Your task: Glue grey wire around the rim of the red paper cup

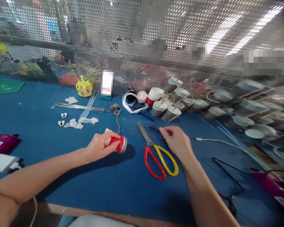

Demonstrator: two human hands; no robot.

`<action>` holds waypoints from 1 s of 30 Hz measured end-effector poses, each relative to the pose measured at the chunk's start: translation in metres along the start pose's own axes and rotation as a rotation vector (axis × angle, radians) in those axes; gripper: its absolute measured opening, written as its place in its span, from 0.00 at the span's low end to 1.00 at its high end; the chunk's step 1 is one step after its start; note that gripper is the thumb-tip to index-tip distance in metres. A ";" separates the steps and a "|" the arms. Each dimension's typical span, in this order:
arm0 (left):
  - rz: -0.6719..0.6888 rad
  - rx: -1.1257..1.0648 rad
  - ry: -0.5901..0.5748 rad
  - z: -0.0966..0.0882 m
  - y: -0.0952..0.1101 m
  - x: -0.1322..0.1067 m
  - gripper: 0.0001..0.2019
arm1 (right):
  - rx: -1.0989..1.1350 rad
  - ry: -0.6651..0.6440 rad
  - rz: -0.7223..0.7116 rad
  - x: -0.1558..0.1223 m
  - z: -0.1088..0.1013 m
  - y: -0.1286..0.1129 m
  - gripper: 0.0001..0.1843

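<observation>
My left hand (100, 145) is closed around a red and white paper cup (117, 143), tilted on its side above the blue table. Grey cord (119, 124) runs from a loose tangle behind down to the cup and across its red band. My right hand (177, 140) has its fingers curled on a small dark-blue tool (155, 127) lying low at the tabletop; its kind is blurred, and a bit of red shows under the fingers. Between the hands lie large scissors (150, 145) with one red and one yellow handle, blades slightly apart.
Grey-wrapped cups (171, 113) crowd the back right, beside white ribbon (125, 105). Thin metal wires (79, 107), white scraps (75, 123) and a yellow crown-like piece (84, 87) lie left. Purple power strips (2, 145) and cables (222, 140) flank the table; perforated mesh (127, 60) stands behind.
</observation>
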State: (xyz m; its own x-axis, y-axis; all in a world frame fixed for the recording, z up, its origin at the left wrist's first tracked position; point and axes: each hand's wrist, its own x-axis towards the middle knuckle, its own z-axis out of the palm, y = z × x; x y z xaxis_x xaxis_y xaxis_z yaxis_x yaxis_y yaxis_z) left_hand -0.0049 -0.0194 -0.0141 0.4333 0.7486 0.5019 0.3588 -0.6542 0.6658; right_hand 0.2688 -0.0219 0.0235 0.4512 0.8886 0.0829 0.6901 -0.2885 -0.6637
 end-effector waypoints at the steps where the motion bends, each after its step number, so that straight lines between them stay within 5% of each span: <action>1: 0.043 0.010 0.005 0.000 0.001 -0.001 0.08 | 0.036 -0.068 -0.031 -0.008 0.003 -0.009 0.10; 4: 0.166 0.045 0.008 0.000 0.005 -0.002 0.07 | 0.496 -0.534 -0.049 -0.030 0.015 -0.032 0.18; 7: 0.252 0.060 0.004 -0.001 0.006 -0.002 0.07 | 0.954 -0.758 0.090 -0.043 0.023 -0.043 0.17; 16: 0.259 0.088 -0.001 0.000 0.007 -0.002 0.06 | 1.419 -0.945 0.378 -0.047 0.025 -0.047 0.10; 30: 0.240 0.062 -0.024 0.000 0.006 -0.002 0.06 | 1.313 -0.941 0.321 -0.050 0.033 -0.035 0.05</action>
State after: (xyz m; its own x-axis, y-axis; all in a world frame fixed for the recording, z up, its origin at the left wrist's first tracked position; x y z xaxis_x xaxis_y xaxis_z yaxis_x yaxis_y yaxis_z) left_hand -0.0034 -0.0253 -0.0114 0.5314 0.5688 0.6277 0.2932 -0.8187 0.4937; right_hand 0.2039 -0.0443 0.0180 -0.3466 0.8884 -0.3012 -0.5008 -0.4467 -0.7414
